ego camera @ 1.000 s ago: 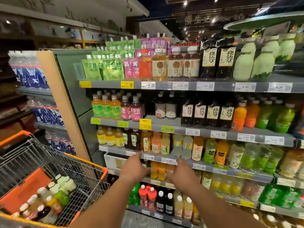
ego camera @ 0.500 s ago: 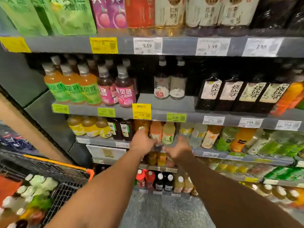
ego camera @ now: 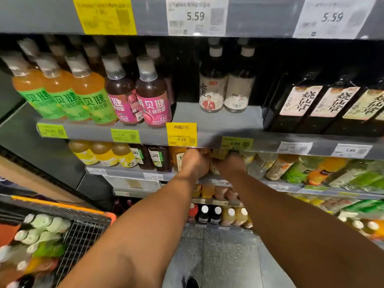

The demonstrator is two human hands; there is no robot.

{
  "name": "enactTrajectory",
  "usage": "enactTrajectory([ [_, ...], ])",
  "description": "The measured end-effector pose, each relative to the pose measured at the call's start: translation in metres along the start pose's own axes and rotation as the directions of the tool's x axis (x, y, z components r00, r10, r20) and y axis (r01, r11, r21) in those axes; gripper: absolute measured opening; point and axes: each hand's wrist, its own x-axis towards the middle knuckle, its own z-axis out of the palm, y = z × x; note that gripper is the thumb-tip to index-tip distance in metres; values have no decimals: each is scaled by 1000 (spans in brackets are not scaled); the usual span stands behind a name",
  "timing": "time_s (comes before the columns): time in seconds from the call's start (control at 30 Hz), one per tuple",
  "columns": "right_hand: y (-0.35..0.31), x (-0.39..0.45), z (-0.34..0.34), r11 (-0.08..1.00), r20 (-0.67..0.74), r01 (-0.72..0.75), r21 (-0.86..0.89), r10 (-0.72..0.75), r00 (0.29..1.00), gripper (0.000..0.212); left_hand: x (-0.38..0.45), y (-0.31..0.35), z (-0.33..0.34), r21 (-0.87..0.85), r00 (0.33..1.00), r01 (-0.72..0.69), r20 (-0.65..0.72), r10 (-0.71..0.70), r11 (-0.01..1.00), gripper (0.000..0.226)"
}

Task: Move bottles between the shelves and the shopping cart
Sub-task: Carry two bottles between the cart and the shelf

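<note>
Both hands, left hand (ego camera: 194, 163) and right hand (ego camera: 230, 166), now reach upright bottles (ego camera: 216, 161); grip unclear.

Orange juice bottles (ego camera: 62, 94) with green labels; dark bottles (ego camera: 153, 94) with pink labels; yellow price tag (ego camera: 181, 134); black bottles (ego camera: 299, 104) with cream labels; grey shelf edge (ego camera: 207, 140); orange-trimmed shopping cart (ego camera: 83, 231).

Grey speckled floor (ego camera: 218, 256), dim light

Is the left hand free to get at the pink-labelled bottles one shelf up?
Probably not right away: the left hand is busy among bottles on the shelf below. The pink-labelled bottles stand unblocked at the shelf's front edge.
</note>
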Motion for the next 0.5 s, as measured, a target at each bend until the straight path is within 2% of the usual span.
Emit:
enactTrajectory([
  [0.1, 1, 10, 3, 1000, -10, -4, -7, 4, 1000, 32, 5, -1, 6, 82, 999, -43, -17, 44, 996, 26],
  [0.17, 2, 18, 6, 999, -7, -5, -34, 5, 1000, 26, 10, 0, 9, 37, 997, -53, -48, 55, 998, 30],
  [0.33, 5, 34, 18, 996, -13, -45, -78, 44, 999, 34, 14, 2, 17, 166, 989, -149, -1, 151, 975, 36],
  [0.43, 12, 36, 27, 996, -36, -83, 23, 84, 996, 38, 16, -2, 23, 195, 985, -168, -1, 171, 966, 38],
  [0.47, 14, 36, 29, 995, -42, -83, 60, 86, 995, 39, 18, -2, 23, 265, 986, -165, 13, 168, 950, 38],
  [0.5, 17, 37, 31, 995, -47, -73, 70, 76, 996, 40, 17, -2, 23, 256, 991, -135, 21, 134, 957, 37],
])
